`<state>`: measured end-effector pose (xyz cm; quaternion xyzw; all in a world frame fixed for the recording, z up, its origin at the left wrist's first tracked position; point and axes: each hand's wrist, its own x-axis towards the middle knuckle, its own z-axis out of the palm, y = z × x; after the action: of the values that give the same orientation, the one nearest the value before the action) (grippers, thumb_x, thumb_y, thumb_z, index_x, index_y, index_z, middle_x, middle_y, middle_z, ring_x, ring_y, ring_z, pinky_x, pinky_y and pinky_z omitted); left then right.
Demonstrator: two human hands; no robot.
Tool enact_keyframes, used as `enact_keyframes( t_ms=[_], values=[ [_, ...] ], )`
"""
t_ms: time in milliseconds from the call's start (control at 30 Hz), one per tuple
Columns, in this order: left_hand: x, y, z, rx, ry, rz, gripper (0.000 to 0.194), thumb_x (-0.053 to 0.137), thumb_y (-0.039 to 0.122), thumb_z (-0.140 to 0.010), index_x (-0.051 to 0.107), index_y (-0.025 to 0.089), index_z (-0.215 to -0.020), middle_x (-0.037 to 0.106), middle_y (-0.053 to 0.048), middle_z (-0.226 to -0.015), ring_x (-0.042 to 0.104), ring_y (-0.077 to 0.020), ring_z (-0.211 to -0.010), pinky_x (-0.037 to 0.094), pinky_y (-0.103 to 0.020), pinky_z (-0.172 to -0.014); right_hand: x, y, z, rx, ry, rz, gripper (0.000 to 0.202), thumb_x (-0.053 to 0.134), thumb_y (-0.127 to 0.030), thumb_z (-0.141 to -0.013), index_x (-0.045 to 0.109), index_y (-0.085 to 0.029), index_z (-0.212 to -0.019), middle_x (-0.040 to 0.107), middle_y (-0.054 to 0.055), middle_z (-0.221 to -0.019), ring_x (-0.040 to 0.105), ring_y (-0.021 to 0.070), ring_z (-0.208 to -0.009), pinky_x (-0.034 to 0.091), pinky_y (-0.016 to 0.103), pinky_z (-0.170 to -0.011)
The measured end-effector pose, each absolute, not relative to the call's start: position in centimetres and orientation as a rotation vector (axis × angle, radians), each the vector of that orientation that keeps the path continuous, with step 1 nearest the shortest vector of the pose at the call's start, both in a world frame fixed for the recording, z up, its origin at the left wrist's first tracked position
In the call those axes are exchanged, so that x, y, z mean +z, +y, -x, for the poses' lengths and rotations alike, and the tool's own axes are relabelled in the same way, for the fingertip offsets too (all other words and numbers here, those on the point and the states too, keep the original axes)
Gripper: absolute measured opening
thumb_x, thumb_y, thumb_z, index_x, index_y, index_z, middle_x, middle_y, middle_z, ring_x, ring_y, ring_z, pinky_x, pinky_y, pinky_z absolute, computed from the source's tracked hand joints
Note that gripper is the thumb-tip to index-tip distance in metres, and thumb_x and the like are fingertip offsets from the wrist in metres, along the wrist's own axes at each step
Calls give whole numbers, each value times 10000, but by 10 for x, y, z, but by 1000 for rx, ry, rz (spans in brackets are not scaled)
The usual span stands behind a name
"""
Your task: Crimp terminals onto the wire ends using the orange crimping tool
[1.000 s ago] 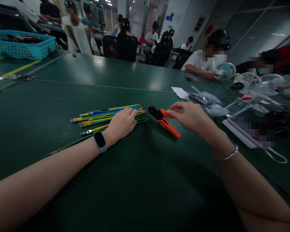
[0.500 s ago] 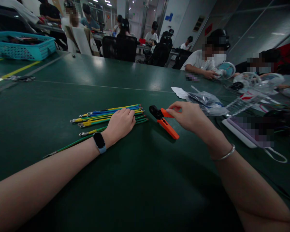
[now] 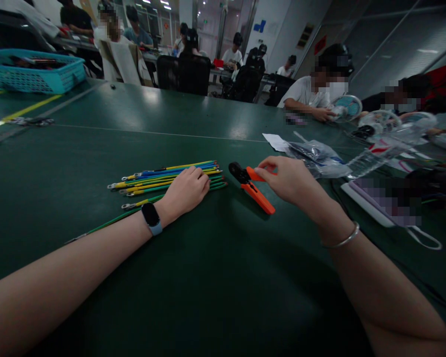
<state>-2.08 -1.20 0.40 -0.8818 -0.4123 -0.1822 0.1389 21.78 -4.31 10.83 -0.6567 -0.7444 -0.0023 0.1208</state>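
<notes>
My left hand (image 3: 188,190) lies over a bunch of yellow, green and blue wires (image 3: 163,179) with metal ring terminals at their left ends. Its fingers curl down around the wires near their right ends, and the fingertips are hidden. My right hand (image 3: 288,178) pinches the upper orange handle of the crimping pliers (image 3: 258,198) between thumb and fingers. The pliers' handles are spread, and their black head (image 3: 238,172) points toward the wire ends without touching them. One longer green wire (image 3: 107,221) runs out to the left beside my left forearm.
On the green table, a turquoise basket (image 3: 59,79) stands at the far left. Clear plastic bags (image 3: 315,157), a plastic bottle (image 3: 375,153) and a phone-like purple slab (image 3: 382,201) lie to the right. A person (image 3: 308,96) handles a small fan (image 3: 347,108) across the table.
Almost nothing differs. My left hand has shifted very slightly to the right over the wires; my right hand keeps its pinch on the pliers' handle.
</notes>
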Motion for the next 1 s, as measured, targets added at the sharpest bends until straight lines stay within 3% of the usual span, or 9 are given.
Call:
enact_keyframes(
  t_ms=[367,633,767,933,1000],
  values=[
    [4,-14,20,-605,-1191,2501,380,423,244,-1021,731,121,-836,712,-121,-888,612,-245,-869,500,-417,-848,109,-41,-219,23,-2156,1942,305,534,-347,-925,769,-170,-1008,777,128,-1019,684,256,-901,498,414,-819],
    [4,-15,19,-633,-1195,2544,364,414,228,-1018,731,97,-896,696,-137,-999,630,-255,-927,513,-439,-896,108,-41,-219,17,-2143,1954,298,536,-348,-926,768,-176,-1002,777,126,-1021,686,249,-910,497,408,-831],
    [4,-16,18,-668,-1200,2587,309,431,221,-1011,707,82,-997,670,-147,-1081,647,-243,-946,544,-428,-897,107,-41,-221,-2,-2144,1924,299,533,-349,-921,770,-184,-1002,779,122,-1019,687,254,-910,501,412,-829],
    [4,-17,17,-747,-1180,2626,323,456,185,-994,606,43,-1242,593,-192,-1278,624,-259,-1107,563,-402,-961,108,-40,-221,5,-2151,1932,296,535,-349,-922,770,-186,-997,779,119,-1023,689,267,-919,506,420,-835],
    [5,-18,18,-732,-1185,2609,312,464,182,-991,611,57,-1237,601,-185,-1268,620,-261,-1111,561,-403,-962,108,-40,-220,16,-2144,1949,297,540,-340,-923,768,-169,-1007,778,125,-1032,690,266,-928,503,413,-842]
  ],
)
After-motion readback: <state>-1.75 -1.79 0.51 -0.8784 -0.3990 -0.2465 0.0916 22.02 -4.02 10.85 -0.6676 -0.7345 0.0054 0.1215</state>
